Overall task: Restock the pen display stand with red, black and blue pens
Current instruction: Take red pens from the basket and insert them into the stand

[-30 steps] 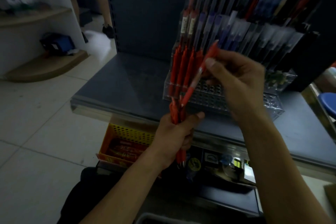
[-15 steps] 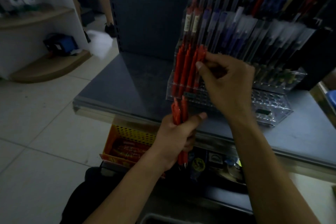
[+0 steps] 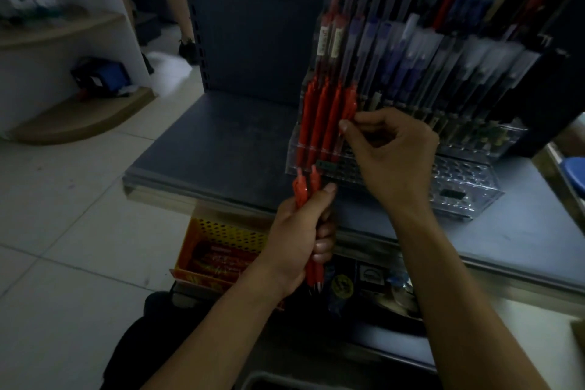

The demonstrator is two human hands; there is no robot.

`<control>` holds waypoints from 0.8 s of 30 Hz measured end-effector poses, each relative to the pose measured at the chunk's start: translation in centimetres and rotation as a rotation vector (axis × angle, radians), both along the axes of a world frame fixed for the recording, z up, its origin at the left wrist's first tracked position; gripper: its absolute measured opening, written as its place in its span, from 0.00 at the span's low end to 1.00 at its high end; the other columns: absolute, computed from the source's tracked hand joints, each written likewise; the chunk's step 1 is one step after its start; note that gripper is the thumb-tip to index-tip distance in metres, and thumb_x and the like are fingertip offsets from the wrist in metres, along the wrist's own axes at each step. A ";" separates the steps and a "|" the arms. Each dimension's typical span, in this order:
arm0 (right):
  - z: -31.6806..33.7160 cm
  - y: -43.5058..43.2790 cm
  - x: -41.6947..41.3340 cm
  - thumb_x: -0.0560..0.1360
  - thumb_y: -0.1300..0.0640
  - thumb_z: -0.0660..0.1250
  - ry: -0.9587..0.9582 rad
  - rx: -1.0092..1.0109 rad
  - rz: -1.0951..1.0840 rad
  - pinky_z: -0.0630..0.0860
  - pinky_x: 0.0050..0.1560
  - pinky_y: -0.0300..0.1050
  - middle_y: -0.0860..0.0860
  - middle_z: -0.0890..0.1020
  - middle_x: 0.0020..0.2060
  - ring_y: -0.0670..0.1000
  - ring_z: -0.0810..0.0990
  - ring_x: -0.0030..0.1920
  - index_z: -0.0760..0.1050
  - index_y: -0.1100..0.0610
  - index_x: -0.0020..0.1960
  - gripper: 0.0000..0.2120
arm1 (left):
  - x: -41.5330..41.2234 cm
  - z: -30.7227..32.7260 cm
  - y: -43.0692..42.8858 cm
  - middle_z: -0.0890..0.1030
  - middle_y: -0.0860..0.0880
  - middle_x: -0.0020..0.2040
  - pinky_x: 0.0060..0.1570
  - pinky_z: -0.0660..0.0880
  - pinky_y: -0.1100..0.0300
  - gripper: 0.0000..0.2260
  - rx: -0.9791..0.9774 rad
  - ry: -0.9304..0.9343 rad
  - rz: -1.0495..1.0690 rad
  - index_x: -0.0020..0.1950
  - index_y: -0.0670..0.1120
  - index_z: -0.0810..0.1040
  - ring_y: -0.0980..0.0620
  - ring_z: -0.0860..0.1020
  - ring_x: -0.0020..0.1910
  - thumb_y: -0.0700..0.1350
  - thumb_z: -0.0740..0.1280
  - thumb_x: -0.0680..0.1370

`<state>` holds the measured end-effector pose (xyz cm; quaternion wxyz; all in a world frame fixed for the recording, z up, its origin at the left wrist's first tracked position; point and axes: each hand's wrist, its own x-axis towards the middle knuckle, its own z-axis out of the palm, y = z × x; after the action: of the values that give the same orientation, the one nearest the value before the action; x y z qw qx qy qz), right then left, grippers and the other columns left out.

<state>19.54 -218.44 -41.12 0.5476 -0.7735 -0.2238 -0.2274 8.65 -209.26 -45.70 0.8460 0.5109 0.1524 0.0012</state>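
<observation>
A clear plastic pen display stand (image 3: 468,180) with rows of holes sits on a grey shelf (image 3: 221,149). Its upper rows hold clear, blue and dark pens (image 3: 421,66). Several red pens (image 3: 319,123) stand in the left end of a lower row. My right hand (image 3: 392,155) pinches the rightmost red pen (image 3: 348,108) standing in that row. My left hand (image 3: 300,231) grips a small bundle of red pens (image 3: 305,190) upright, just below the shelf's front edge.
An orange perforated basket (image 3: 221,231) with red packets sits under the shelf. A person's legs (image 3: 177,9) stand at the back by a dark upright panel. A wooden corner shelf (image 3: 82,117) is on the left, over a tiled floor.
My right hand took one red pen from the bundle, carried it to the stand and set it down into the row beside the other red pens. The left hand's bundle stayed low.
</observation>
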 end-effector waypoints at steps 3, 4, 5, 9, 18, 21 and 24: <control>0.0 -0.5 0.1 0.72 0.55 0.77 0.050 -0.013 0.038 0.79 0.42 0.33 0.42 0.84 0.38 0.41 0.84 0.40 0.81 0.49 0.45 0.06 | 0.1 0.0 -0.1 0.59 0.49 0.27 0.21 0.55 0.67 0.18 -0.008 -0.003 -0.003 0.33 0.48 0.64 0.55 0.58 0.22 0.51 0.65 0.80; 0.1 -0.6 0.1 0.72 0.56 0.77 0.072 -0.016 0.052 0.79 0.42 0.33 0.42 0.84 0.39 0.41 0.84 0.41 0.80 0.49 0.45 0.07 | 0.0 0.0 -0.1 0.59 0.49 0.27 0.21 0.55 0.67 0.18 -0.011 -0.007 -0.011 0.33 0.48 0.64 0.55 0.59 0.22 0.51 0.65 0.80; 0.1 -0.8 0.1 0.72 0.57 0.77 0.095 -0.020 0.057 0.79 0.42 0.33 0.43 0.84 0.39 0.41 0.83 0.41 0.79 0.50 0.46 0.08 | 0.0 0.0 -0.1 0.59 0.49 0.28 0.21 0.56 0.66 0.18 -0.009 -0.011 -0.022 0.33 0.48 0.64 0.55 0.58 0.22 0.51 0.64 0.81; 1.3 -1.5 -0.9 0.74 0.55 0.76 0.133 -0.097 0.093 0.75 0.36 0.32 0.46 0.82 0.35 0.40 0.79 0.35 0.80 0.55 0.44 0.06 | 0.0 0.2 -0.3 0.59 0.49 0.28 0.21 0.56 0.65 0.18 0.031 -0.027 -0.062 0.34 0.48 0.63 0.55 0.58 0.22 0.51 0.63 0.82; 2.1 -3.2 -2.7 0.73 0.49 0.75 0.412 -0.439 0.472 0.83 0.45 0.53 0.48 0.87 0.37 0.49 0.86 0.41 0.87 0.52 0.44 0.07 | 0.1 0.2 -0.7 0.60 0.48 0.28 0.22 0.57 0.64 0.20 0.083 -0.062 -0.062 0.32 0.49 0.65 0.54 0.58 0.23 0.48 0.60 0.84; 2.0 -3.5 -2.7 0.72 0.52 0.76 0.433 -0.410 0.507 0.82 0.43 0.42 0.48 0.87 0.37 0.46 0.86 0.40 0.86 0.54 0.45 0.06 | -0.1 0.4 -0.8 0.65 0.49 0.26 0.22 0.60 0.64 0.18 0.104 -0.075 -0.072 0.34 0.47 0.68 0.54 0.62 0.22 0.48 0.60 0.84; 2.0 -3.4 -2.8 0.74 0.54 0.74 0.451 -0.265 0.472 0.82 0.45 0.44 0.51 0.87 0.38 0.49 0.86 0.41 0.85 0.56 0.45 0.06 | -0.2 0.6 -0.9 0.68 0.49 0.27 0.23 0.62 0.63 0.15 0.129 -0.100 -0.078 0.37 0.46 0.70 0.53 0.66 0.22 0.49 0.64 0.82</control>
<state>16.78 -221.84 -39.12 0.5157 -0.7955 -0.2976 0.1130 8.41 -210.15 -45.14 0.8174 0.5690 0.0895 0.0038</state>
